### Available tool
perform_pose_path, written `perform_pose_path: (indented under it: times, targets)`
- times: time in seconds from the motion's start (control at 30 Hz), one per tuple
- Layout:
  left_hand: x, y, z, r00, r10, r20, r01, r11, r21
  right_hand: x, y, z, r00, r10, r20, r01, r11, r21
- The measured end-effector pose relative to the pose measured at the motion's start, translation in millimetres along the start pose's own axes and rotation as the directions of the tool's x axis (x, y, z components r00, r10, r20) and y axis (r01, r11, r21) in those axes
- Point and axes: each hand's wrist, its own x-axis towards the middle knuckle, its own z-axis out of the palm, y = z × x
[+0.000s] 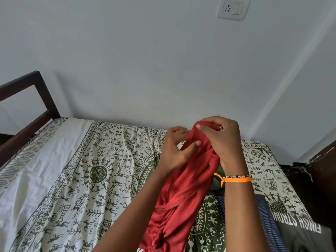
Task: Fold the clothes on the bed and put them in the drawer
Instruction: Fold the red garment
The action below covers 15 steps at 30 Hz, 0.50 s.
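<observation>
A red garment [183, 197] hangs bunched from both hands, lifted above the bed [76, 175]. My right hand [221, 140] grips its top edge, thumb and fingers curled round the cloth. My left hand [174, 151] pinches the red fabric just below, thumb pressed against it. The garment's lower part droops toward the mattress between my forearms. A dark blue striped garment [269, 220] and a grey garment printed "FINISH STRONG" [305, 233] lie on the bed at the lower right. No drawer is in view.
The bed wears a cream sheet with dark tribal figures. Its dark wooden frame [31, 113] stands at the left. A pale wall with a socket plate [233, 10] rises behind. Dark wooden furniture [320, 160] sits at the right edge.
</observation>
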Motion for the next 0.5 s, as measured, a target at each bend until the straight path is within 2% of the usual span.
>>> perform_pose_path:
  times: [0.07, 0.17, 0.23, 0.3, 0.37, 0.43, 0.5]
  targets:
    - [3.0, 4.8, -1.9, 0.998, -0.028, 0.052, 0.032, 0.996, -0.078, 0.2, 0.6, -1.0, 0.998, 0.006, 0.06, -0.006, 1.0, 0.001]
    - [6.0, 14.2, -6.8, 0.984, -0.015, 0.176, 0.079, 0.928, -0.363, -0.6, 0.9, -2.7, 0.985, 0.014, 0.172, -0.022, 0.999, 0.046]
    - [7.3, 19.1, -7.7, 0.991, -0.061, 0.123, 0.11, 0.886, -0.451, -0.3, 2.7, -5.9, 0.984, 0.011, 0.178, -0.021, 0.998, 0.051]
    - [7.6, 19.3, -7.2, 0.995, -0.092, 0.029, 0.096, 0.913, -0.396, 0.4, 4.7, -8.9, 0.989, 0.002, 0.148, -0.007, 0.999, 0.033]
    - [7.8, 17.8, -6.7, 0.996, -0.086, -0.017, 0.079, 0.963, -0.258, 0.5, 5.5, -11.1, 0.991, -0.01, 0.133, 0.007, 1.0, 0.018]
    - [6.8, 15.0, -7.4, 1.0, -0.025, 0.019, 0.026, 0.996, -0.087, -0.5, 3.9, -11.8, 0.987, -0.027, 0.161, 0.022, 0.999, 0.029]
    - [4.1, 12.4, -6.4, 0.993, 0.03, 0.112, -0.037, 0.998, 0.057, -2.3, 1.5, -11.6, 0.978, -0.048, 0.205, 0.033, 0.997, 0.076]
